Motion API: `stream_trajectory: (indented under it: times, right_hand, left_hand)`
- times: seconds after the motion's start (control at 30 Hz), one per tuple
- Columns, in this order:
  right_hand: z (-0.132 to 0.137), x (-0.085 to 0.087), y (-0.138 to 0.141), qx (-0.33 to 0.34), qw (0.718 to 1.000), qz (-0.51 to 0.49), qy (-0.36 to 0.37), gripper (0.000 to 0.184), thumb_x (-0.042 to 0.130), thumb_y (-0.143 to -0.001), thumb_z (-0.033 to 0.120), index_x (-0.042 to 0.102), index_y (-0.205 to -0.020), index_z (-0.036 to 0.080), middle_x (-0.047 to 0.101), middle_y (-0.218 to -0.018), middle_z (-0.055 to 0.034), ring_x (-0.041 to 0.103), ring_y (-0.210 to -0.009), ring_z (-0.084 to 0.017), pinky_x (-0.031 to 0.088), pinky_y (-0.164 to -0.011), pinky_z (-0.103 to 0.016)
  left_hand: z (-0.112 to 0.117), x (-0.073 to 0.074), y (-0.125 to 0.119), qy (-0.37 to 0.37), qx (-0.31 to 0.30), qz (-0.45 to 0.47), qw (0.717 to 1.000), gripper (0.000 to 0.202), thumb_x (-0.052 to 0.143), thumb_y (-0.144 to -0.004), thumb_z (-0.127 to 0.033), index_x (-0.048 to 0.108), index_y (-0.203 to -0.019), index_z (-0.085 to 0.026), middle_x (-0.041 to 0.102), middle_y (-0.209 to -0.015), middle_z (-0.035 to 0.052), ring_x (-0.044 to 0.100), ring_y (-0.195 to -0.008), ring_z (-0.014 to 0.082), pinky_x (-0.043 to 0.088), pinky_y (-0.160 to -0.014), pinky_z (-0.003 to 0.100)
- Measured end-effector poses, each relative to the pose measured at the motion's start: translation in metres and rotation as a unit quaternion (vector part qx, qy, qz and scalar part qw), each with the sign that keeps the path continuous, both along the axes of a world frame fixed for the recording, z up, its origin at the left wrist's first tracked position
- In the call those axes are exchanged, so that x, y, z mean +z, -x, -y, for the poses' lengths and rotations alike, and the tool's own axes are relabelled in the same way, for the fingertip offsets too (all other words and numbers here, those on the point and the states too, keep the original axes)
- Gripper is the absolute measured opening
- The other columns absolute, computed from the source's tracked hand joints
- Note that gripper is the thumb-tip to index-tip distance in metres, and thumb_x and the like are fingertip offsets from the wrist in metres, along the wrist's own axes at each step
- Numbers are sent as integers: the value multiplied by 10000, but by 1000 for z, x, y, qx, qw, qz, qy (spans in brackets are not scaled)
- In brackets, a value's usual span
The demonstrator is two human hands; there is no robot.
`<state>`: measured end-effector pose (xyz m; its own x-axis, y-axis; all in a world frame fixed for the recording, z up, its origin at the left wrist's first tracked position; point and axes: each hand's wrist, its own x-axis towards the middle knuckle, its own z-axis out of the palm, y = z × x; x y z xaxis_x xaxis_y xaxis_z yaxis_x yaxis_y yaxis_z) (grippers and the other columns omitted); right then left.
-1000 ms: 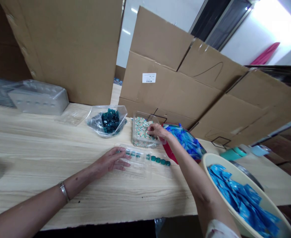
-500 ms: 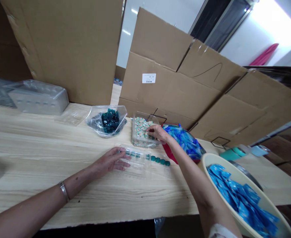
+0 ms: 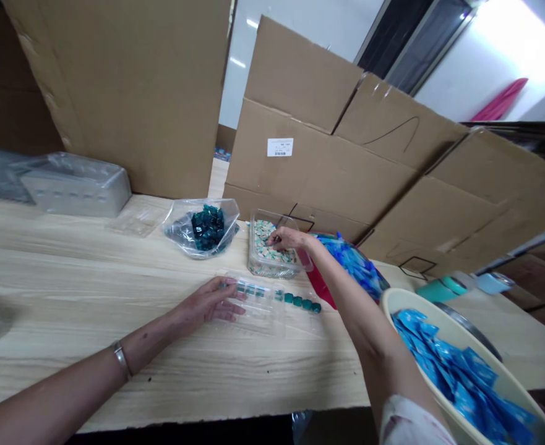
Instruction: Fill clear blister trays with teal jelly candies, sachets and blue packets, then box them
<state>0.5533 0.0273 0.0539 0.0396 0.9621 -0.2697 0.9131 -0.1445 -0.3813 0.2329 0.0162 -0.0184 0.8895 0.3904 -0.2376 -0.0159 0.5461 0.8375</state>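
On the table point(image 3: 114, 259), the open left hand point(image 3: 207, 303) lay on a clear tray point(image 3: 263, 315) of green tiles point(image 3: 248, 287); the curled right hand point(image 3: 286, 238) was in a box point(image 3: 263, 266) of striped tiles point(image 3: 265, 244), gripping or not, hard to tell

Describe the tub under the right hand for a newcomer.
On the pale wood-grain table, below the cardboard sheet with the white label, sits a clear plastic tub with the right hand reaching into it. It alone holds pale patterned pieces, unlike the teal cubes in the bag beside it.
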Motion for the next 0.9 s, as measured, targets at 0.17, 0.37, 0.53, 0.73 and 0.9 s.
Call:
stream_trajectory:
  times: [0.17, 0.37, 0.53, 0.73, 0.9]
  right_hand:
    - [0, 1, 5, 28, 997, 66, 15, 190, 628, -630, 94, 700, -800, 140, 655, -687, 1, 520, -590, -101, 368, -531, -176]
    - [18, 1, 2, -1, 998, -9, -56, 172, 638, -669, 170, 674, -834, 134, 634, -702, -4, 528, -619, -105, 397, -571, -184]
    - [35, -3, -8, -20, 989, -86, -122, 230, 640, -697, 290, 683, -849, 123, 646, -726, -12, 557, -643, -115, 434, -619, -210]
    - [44, -15, -3, -44, 986, -64, -148, 192, 684, -673, 290, 708, -784, 135, 666, -730, -26, 574, -649, -128, 443, -608, -215]
    - [51, -7, 0, -157, 954, -189, -173, 223, 720, -644, 305, 679, -777, 131, 643, -661, 0, 569, -600, -111, 469, -603, -225]
  left_hand:
    - [0, -1, 1, 4, -5, 7, 1000, 395, 666, -770, -417, 499, -1042, -184, 653, -1099, 132, 692, -829, 233, 498, -694, 339]
    - [1, 2, 1, 3, 3, 3, 1000, 400, 662, -773, -417, 489, -1053, -190, 654, -1094, 127, 692, -834, 235, 498, -707, 347]
    - [1, 0, 1, 4, 0, 9, 1000, 389, 668, -768, -416, 499, -1033, -187, 652, -1101, 135, 692, -835, 239, 499, -703, 350]
    - [-1, 0, 2, 0, -3, 11, 1000, 393, 669, -762, -424, 503, -1027, -186, 648, -1107, 136, 690, -851, 247, 497, -708, 353]
    - [1, 3, 3, -3, 0, 3, 1000, 386, 661, -773, -420, 487, -1025, -186, 648, -1104, 131, 691, -846, 240, 498, -708, 346]
